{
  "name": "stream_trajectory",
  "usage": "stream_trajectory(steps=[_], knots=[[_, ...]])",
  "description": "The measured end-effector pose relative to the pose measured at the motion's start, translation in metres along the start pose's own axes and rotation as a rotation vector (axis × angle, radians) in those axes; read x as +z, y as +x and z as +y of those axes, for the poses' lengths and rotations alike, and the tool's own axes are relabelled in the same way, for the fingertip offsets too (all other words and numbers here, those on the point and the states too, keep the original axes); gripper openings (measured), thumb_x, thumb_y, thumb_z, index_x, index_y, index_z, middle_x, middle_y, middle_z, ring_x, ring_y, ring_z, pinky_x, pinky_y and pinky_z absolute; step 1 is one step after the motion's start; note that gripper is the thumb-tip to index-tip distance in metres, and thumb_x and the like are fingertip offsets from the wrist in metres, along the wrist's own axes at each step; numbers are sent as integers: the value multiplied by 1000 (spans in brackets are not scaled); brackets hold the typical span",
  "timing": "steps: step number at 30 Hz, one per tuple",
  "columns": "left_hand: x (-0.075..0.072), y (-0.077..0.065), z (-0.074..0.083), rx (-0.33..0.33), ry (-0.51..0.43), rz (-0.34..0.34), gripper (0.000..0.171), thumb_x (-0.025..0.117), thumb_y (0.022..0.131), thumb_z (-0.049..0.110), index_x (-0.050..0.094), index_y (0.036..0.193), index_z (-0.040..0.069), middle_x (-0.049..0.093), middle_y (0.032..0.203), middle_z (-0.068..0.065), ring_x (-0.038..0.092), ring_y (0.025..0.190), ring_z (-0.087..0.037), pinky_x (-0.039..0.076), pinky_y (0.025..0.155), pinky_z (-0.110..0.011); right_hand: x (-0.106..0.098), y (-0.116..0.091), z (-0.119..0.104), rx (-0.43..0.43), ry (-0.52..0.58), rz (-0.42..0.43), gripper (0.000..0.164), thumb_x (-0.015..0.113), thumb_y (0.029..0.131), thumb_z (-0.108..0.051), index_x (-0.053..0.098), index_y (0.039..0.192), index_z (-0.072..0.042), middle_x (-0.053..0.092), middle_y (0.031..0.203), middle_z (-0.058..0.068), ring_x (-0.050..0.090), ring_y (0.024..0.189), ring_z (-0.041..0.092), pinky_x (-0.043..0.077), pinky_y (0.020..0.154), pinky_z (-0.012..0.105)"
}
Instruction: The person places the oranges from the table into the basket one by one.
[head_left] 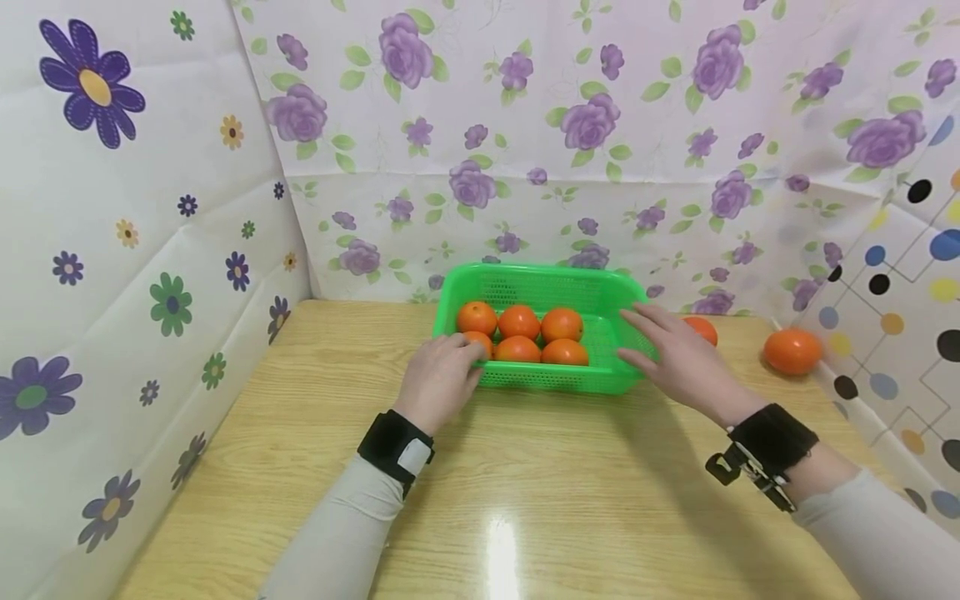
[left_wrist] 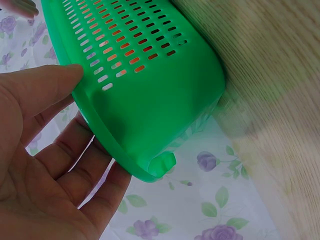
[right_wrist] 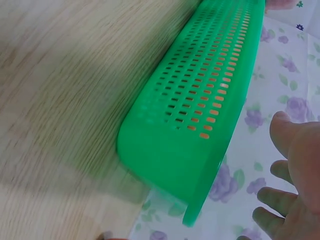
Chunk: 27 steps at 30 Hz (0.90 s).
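A green, rectangular, perforated plastic basket is resting on a pale wood-grain tabletop, before a white sheet printed with purple roses. Inside, 6 round, glossy, orange-red fruits are sitting in 2 rows of 3, toward the basket's left and middle. The bare left hand is gripping the basket's rim near its left front corner, thumb and fingers lying on opposite sides. The bare right hand is hovering at the basket's right end, fingers spread and unclenched; the right wrist view is showing it apart from the rim. A partly hidden orange-red fruit is lying beyond this hand; an oval orange-red fruit is lying farther right, near a dot-patterned white sheet.
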<state>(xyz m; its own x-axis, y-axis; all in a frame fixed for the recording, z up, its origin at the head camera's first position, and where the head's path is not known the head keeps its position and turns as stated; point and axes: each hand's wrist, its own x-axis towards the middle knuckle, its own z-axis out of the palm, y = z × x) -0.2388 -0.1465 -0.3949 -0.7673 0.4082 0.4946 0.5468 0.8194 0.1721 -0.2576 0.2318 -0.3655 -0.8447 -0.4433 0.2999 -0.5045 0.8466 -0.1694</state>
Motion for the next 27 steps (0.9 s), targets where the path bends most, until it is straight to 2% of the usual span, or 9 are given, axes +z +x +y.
stream_trajectory(steps=[17, 27], knots=[[2, -1, -1, 13, 11, 17, 16, 90, 93, 9, 81, 106, 14, 76, 101, -5, 70, 90, -29, 58, 82, -43, -10, -18, 24, 20, 7, 65, 72, 78, 106, -30, 48, 162, 4, 42, 164, 37, 43, 146, 60, 36, 117, 75], [1, 0, 0, 15, 8, 9, 16, 89, 93, 8, 81, 106, 12, 76, 102, -6, 70, 91, -30, 59, 83, -44, -16, -25, 37, 86, 2, 69, 72, 78, 106, -30, 48, 162, 3, 40, 165, 37, 41, 146, 63, 35, 116, 78]])
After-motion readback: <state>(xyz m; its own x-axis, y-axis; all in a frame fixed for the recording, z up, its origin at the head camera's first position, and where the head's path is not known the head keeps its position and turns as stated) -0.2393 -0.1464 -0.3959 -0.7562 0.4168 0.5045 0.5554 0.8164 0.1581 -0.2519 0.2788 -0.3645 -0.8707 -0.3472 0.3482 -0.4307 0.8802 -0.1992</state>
